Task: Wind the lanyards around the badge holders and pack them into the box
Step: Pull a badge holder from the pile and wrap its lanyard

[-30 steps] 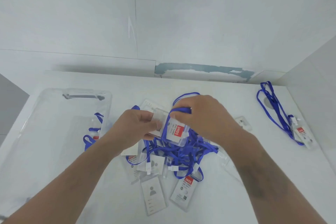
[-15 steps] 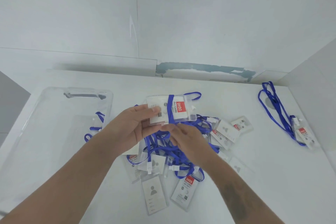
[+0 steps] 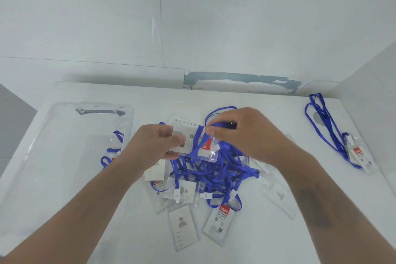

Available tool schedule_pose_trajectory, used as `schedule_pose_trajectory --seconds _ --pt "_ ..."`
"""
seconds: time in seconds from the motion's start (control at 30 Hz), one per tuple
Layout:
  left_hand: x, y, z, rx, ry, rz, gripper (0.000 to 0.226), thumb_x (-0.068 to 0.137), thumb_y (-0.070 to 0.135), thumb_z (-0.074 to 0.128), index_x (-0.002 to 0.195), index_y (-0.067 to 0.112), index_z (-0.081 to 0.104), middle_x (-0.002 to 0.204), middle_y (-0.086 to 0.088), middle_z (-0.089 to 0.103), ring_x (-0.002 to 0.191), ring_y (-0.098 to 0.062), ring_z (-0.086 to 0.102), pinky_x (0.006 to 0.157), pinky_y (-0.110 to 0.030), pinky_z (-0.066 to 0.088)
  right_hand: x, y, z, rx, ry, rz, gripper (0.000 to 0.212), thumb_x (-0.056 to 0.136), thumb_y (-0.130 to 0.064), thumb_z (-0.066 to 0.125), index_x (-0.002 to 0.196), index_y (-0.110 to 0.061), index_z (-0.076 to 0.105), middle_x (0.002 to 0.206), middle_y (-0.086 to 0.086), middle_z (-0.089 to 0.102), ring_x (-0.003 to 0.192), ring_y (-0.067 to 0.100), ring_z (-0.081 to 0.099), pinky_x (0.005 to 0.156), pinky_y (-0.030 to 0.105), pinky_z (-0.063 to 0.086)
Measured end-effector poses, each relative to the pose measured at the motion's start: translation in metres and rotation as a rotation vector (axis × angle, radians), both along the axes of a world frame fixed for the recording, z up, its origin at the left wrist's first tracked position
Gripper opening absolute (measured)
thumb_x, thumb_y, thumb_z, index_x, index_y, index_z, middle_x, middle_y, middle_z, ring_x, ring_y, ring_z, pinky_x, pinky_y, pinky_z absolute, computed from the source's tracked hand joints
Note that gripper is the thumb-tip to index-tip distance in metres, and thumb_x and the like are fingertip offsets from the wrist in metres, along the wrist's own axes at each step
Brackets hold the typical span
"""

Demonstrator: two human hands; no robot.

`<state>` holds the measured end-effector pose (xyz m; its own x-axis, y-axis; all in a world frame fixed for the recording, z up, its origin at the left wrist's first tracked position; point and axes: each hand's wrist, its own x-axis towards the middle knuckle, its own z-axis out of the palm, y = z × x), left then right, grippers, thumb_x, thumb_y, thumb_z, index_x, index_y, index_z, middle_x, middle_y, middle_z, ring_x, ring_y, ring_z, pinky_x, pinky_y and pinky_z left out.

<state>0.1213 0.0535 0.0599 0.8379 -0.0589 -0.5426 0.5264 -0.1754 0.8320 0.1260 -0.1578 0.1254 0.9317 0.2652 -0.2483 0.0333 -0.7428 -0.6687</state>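
White and bare-walled, the corner holds a pale surface [image 3: 267, 248] that carries everything, and the work on it looks to be in its early part.

Nearest the person lie loose badge holders [image 3: 183, 227], flat and face up, their lanyards not wound. Just beyond them sits the main tangle of blue lanyards [image 3: 214, 176], a heap with several more holders half buried under it or poking from its edges. How many are in the heap cannot be told, but all of these are yet to be done.

Above that heap the hands work on one piece. The left hand [image 3: 154, 148] grips the clear held badge holder [image 3: 188, 143] by its left end, thumb on top. The right hand [image 3: 246, 133] pinches the blue lanyard strap [image 3: 222, 125] at the holder's upper right edge. One band of strap already crosses the holder's face, and a loose loop arcs up behind the right hand, so this winding seems partly done, with slack left to take up.

Further left, the clear plastic box [image 3: 64, 135] holds at least one wound bundle [image 3: 113, 152] against its right wall; I judge little has been packed.

Far right, well apart from the rest, one more lanyard with its holder [image 3: 334, 135] lies stretched out unwound.
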Motion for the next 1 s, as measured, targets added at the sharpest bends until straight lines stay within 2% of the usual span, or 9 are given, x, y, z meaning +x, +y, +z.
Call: schedule_pose_trajectory --seconds 0.1,0.4,0.47,0.57,0.63,0.7,0.8,0.9,1.0 --pt "-0.003 0.005 0.007 -0.095 0.070 -0.086 0.013 0.087 0.014 0.072 0.100 0.014 0.075 0.095 -0.003 0.078 0.090 -0.019 0.075 0.083 -0.034 0.060 0.013 -0.007 0.003 0.147 0.027 -0.046 0.007 0.083 -0.036 0.075 0.081 -0.029 0.075 0.066 -0.015 0.069 0.051 0.001 0.051 0.051 0.010 0.038" --pt "-0.007 0.017 0.018 -0.233 0.164 -0.328 0.024 0.086 0.016 0.069 0.108 0.007 0.073 0.108 -0.007 0.076 0.098 -0.023 0.073 0.078 -0.031 0.060 0.013 -0.006 -0.028 0.303 0.178 -0.169 0.027 0.077 -0.051 0.075 0.065 -0.026 0.072 0.063 0.007 0.050 0.058 0.024 0.031 0.053 0.030 0.030" --pt "-0.009 0.017 0.017 -0.340 0.205 -0.301 0.029 0.081 0.018 0.069 0.107 0.006 0.073 0.110 -0.011 0.075 0.096 -0.024 0.072 0.075 -0.029 0.061 0.009 -0.003 -0.038 0.416 0.255 -0.255 0.030 0.078 -0.047 0.075 0.065 -0.021 0.070 0.059 0.002 0.051 0.054 0.023 0.034 0.052 0.027 0.032" --pt "-0.013 0.013 0.015 -0.504 0.233 -0.161 0.023 0.076 0.016 0.069 0.096 0.009 0.077 0.102 -0.010 0.075 0.082 -0.020 0.071 0.066 -0.025 0.060 0.000 0.004 -0.059 0.658 0.404 -0.379 0.021 0.077 -0.037 0.078 0.073 -0.017 0.073 0.079 0.007 0.067 0.070 0.027 0.058 0.071 0.036 0.046" --pt "-0.014 0.008 0.012 -0.585 0.234 -0.016 0.017 0.076 0.015 0.068 0.089 0.009 0.077 0.091 -0.009 0.074 0.072 -0.016 0.070 0.063 -0.024 0.060 -0.010 0.015 -0.071 0.693 0.473 -0.463 0.015 0.084 -0.017 0.061 0.074 -0.018 0.071 0.073 0.004 0.066 0.059 0.018 0.059 0.061 0.027 0.047" --pt "-0.012 0.002 0.008 -0.640 0.224 0.164 0.011 0.081 0.014 0.067 0.088 0.008 0.074 0.086 -0.007 0.074 0.068 -0.014 0.071 0.064 -0.023 0.061 -0.021 0.027 -0.077 0.633 0.469 -0.462 0.034 0.097 -0.011 0.049 0.071 -0.024 0.068 0.058 -0.002 0.053 0.042 0.008 0.035 0.046 0.019 0.031" --pt "-0.010 -0.001 0.000 -0.528 0.180 0.331 0.009 0.091 0.011 0.065 0.094 0.006 0.071 0.086 -0.007 0.076 0.070 -0.015 0.072 0.068 -0.025 0.062 -0.040 0.041 -0.074 0.463 0.361 -0.274 0.031 0.102 -0.024 0.045 0.080 -0.024 0.067 0.053 -0.011 0.043 0.043 0.007 0.025 0.044 0.022 0.026" --pt "-0.011 0.002 -0.007 -0.271 0.095 0.352 0.011 0.090 0.014 0.069 0.097 0.008 0.075 0.094 -0.008 0.077 0.083 -0.019 0.074 0.076 -0.029 0.060 -0.049 0.043 -0.068 0.113 0.173 -0.073 0.030 0.101 -0.027 0.041 0.079 -0.009 0.048 0.063 -0.004 0.046 0.053 0.011 0.037 0.055 0.036 0.036" --pt "-0.012 0.006 -0.004 -0.073 0.008 0.266 0.009 0.090 0.014 0.069 0.095 0.011 0.076 0.089 -0.005 0.078 0.080 -0.015 0.075 0.075 -0.027 0.060 -0.045 0.035 -0.047 -0.147 -0.041 0.034 0.026 0.099 -0.035 0.046 0.101 -0.021 0.067 0.091 -0.006 0.068 0.083 0.011 0.062 0.078 0.035 0.053"
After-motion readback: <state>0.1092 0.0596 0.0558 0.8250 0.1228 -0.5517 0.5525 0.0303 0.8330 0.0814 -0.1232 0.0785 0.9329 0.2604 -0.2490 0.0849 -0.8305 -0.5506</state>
